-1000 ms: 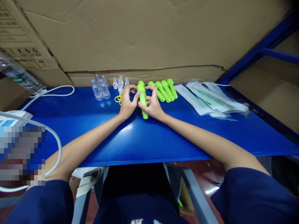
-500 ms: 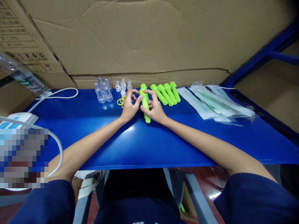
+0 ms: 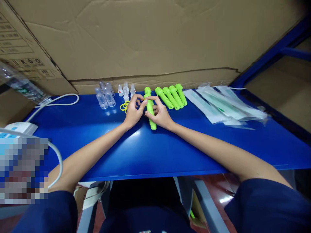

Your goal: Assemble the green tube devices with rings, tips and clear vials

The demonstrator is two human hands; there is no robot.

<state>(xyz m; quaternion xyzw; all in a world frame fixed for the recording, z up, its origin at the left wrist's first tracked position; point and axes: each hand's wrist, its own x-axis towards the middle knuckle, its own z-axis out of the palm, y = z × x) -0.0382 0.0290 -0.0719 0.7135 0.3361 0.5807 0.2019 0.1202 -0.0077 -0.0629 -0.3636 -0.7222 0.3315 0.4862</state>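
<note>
A lime-green plastic flashlight body [image 3: 151, 111] slants over the blue tabletop between my hands. My right hand [image 3: 161, 113] is wrapped round its handle from the right, with the thumb on its lower part. From the left, my left hand [image 3: 134, 111] pinches at the collar just below the flashlight's head. Whether a yellow ring sits under those fingertips is hard to tell. Several loose yellow rings [image 3: 123, 107] lie beside my left hand, partly covered by it. Several similar green flashlight bodies [image 3: 169, 94] lie in a row right of my right hand.
Clear plastic cylinders [image 3: 103, 100] and small clear-topped caps [image 3: 125, 94] stand at the back left. Plastic-wrapped strips [image 3: 218, 105] lie at the right. A white cable [image 3: 60, 155] loops over the left side near a power strip [image 3: 23, 128]. Cardboard [image 3: 145, 42] walls the back.
The view has shifted slightly. Both hands stay on the green flashlight body, and my right index finger has shifted a little at the collar. The yellow band seen there earlier is less visible.
</note>
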